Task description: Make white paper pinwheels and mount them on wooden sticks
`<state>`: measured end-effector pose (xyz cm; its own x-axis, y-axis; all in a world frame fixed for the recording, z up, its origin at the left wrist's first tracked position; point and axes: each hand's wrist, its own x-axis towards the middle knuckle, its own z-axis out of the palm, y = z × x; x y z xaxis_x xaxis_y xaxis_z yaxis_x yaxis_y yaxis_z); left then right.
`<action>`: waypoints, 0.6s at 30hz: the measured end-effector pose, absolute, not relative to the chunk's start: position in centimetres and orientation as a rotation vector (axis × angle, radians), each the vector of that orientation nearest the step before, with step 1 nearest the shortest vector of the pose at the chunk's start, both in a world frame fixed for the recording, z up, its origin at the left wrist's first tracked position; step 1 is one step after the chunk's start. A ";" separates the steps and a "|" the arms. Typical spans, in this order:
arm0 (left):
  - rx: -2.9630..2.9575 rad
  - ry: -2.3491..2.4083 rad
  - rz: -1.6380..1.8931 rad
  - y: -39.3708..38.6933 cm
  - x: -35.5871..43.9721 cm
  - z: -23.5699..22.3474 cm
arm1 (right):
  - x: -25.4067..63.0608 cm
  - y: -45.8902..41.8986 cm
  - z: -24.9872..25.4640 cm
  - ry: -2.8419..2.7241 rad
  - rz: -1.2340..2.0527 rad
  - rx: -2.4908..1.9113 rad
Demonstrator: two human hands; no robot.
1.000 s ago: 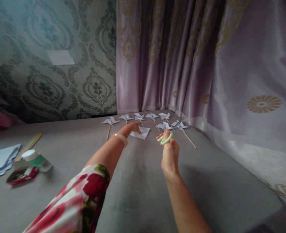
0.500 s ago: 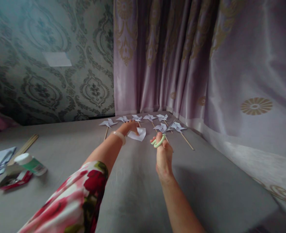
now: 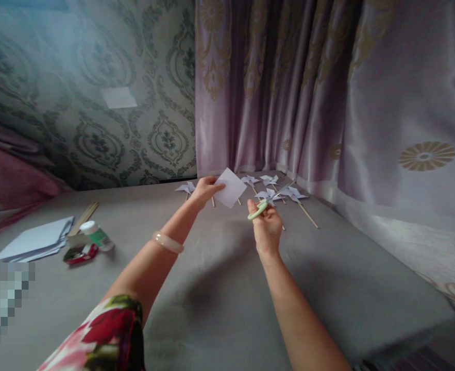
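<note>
A square sheet of white paper [image 3: 231, 188] is pinched at its left corner by my left hand [image 3: 205, 189], raised above the grey surface. My right hand [image 3: 267, 226] grips a pair of scissors [image 3: 264, 206] by its pale green handles, the metal blades pointing away to the upper right. Behind both hands lie several white paper pinwheels on wooden sticks, among them one pinwheel [image 3: 293, 194] at the right and another [image 3: 186, 187] at the left. The sheet hides part of the row.
On the left lie a stack of paper [image 3: 37, 239], wooden sticks [image 3: 85, 216], a white-and-green bottle [image 3: 98, 237] and a small red box [image 3: 81, 255] with tiny items inside. Purple curtains [image 3: 242, 103] hang at the back and right of the grey surface [image 3: 212, 319].
My left hand has lifted the white sheet off the surface and turned it upright. My right hand still holds the scissors. The view has shifted left.
</note>
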<state>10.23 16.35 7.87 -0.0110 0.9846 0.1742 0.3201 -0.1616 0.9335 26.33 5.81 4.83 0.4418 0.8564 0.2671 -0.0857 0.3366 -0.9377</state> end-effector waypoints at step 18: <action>0.616 1.119 1.468 -1.3 2.8 4.2 | 19.6 1.8 2.1 -1.053 1.459 -1.011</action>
